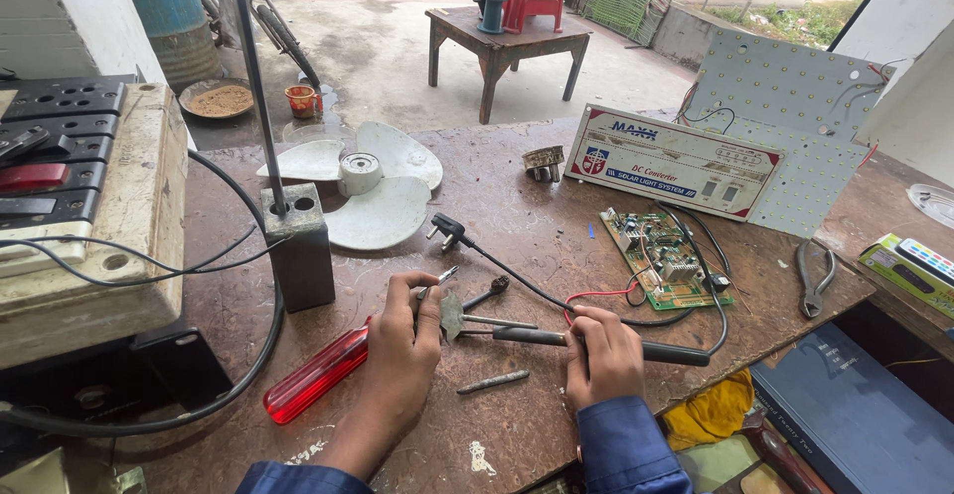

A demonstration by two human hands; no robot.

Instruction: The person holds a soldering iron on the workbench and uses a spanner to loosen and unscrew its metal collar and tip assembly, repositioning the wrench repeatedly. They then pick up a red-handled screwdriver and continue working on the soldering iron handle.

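Left hand [402,340] is curled, pinching a small thin metal piece [444,276] between thumb and forefinger, its tip pointing toward one o'clock. Across the same hand, toward eight o'clock, lies a screwdriver with a clear red plastic handle [316,375]; whether the hand grips it I cannot tell. Right hand [603,358] is closed around a black-handled soldering iron [596,340], whose metal tip points to nine o'clock and meets a small grey metal part [451,316] just beside the left thumb. Both hands rest on the scratched brown worktop [517,226].

At six o'clock from the iron's tip lies a dull metal rod [493,383]. A black two-pin plug [446,230] sits at twelve o'clock from the left hand, its cable running off toward four o'clock. A green circuit board [661,255] with red and black wires lies at one o'clock from the right hand, with a white rectangular converter casing [674,161] beyond it. Grey pliers [813,277] lie at two o'clock near the worktop's edge. A white three-bladed plastic fan [363,181] rests at eleven o'clock, beside a dark metal block [301,246] holding an upright rod.
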